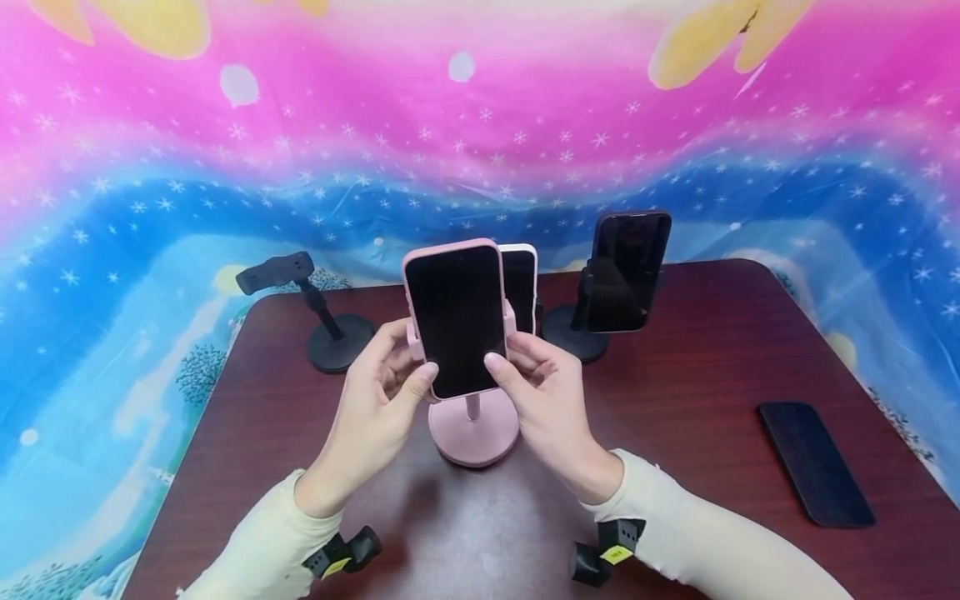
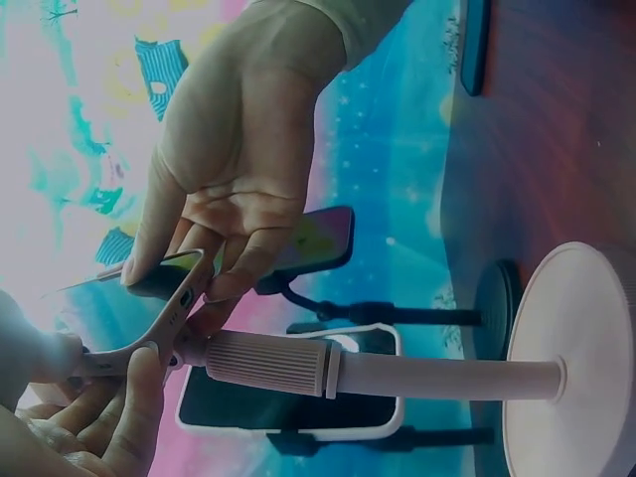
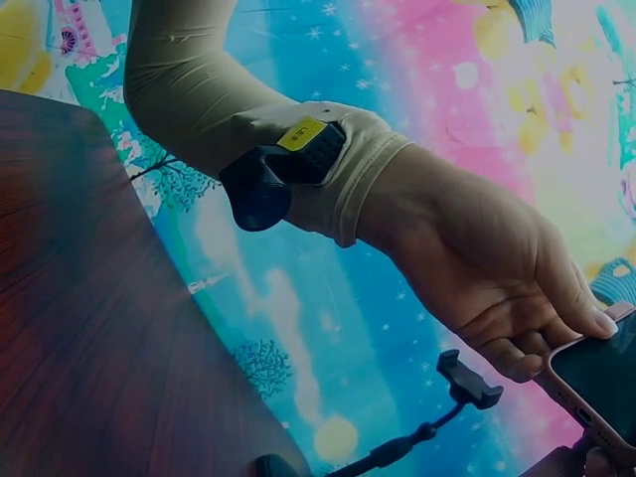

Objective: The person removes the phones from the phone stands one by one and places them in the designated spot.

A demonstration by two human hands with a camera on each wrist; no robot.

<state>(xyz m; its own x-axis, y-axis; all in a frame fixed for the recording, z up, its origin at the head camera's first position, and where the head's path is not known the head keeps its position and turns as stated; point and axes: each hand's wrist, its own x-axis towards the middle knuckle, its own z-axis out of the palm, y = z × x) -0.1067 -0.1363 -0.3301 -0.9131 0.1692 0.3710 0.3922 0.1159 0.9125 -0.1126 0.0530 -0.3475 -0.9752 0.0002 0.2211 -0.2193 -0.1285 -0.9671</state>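
A pink-cased phone (image 1: pixel 455 321) with a dark screen sits upright in the clamp of a pink phone stand (image 1: pixel 474 429), whose round base rests on the table. My left hand (image 1: pixel 378 404) grips its lower left side, thumb on the front edge and fingers behind. On the opposite side, my right hand (image 1: pixel 553 400) pinches the lower right edge the same way. The left wrist view shows the stand's ribbed collar (image 2: pixel 266 364) below the phone. From the right wrist, the phone's bottom edge (image 3: pixel 576 402) and the left hand beside it are visible; fingers behind the phone are partly hidden.
Behind the pink phone stands a white-cased phone (image 1: pixel 522 287), partly covered. A dark phone (image 1: pixel 628 275) is mounted on a black stand at back right. A bare black phone stand (image 1: pixel 337 340) is at back left. Another phone (image 1: pixel 816 464) lies flat on the table's right side.
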